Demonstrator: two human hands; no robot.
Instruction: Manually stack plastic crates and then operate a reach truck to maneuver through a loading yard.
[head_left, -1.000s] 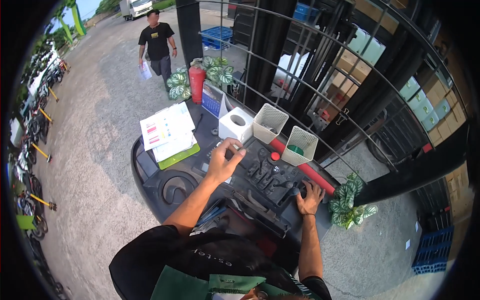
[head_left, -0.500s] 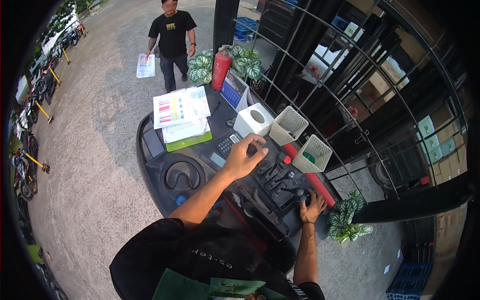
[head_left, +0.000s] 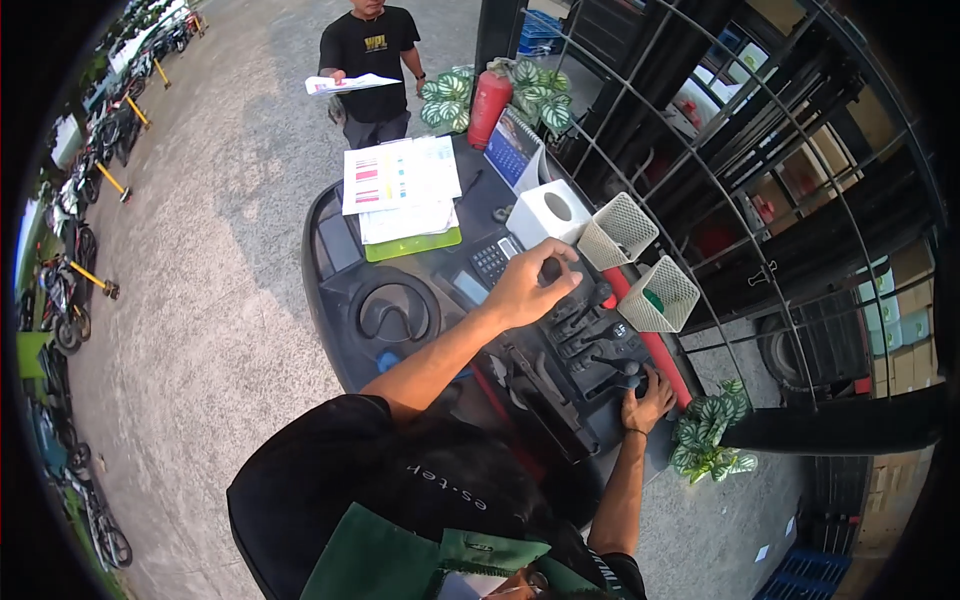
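My left hand (head_left: 530,288) is held over the dark vehicle console (head_left: 325,300), beside the calculator (head_left: 490,262). Its fingers curl toward the thumb around a dark gap, and I cannot make out what they hold, if anything. My right hand (head_left: 650,400) rests at the right end of the lever panel, fingers apart, its thumb close to a lever with a grey-blue knob (head_left: 628,371). More black levers (head_left: 580,325) stand between my hands. A round black steering wheel (head_left: 433,315) lies left of my left forearm.
Papers (head_left: 405,180) lie on a green clipboard (head_left: 445,239). A white tissue box (head_left: 535,222), mesh baskets (head_left: 615,235), a desk calendar (head_left: 515,160) and a red extinguisher (head_left: 490,108) line the far side. A metal grille (head_left: 690,150) rises ahead. A person (head_left: 370,50) stands beyond.
The person beyond the console has come nearer and raised the paper from their side to chest height. My view has shifted; my hands keep about the same places over the console.
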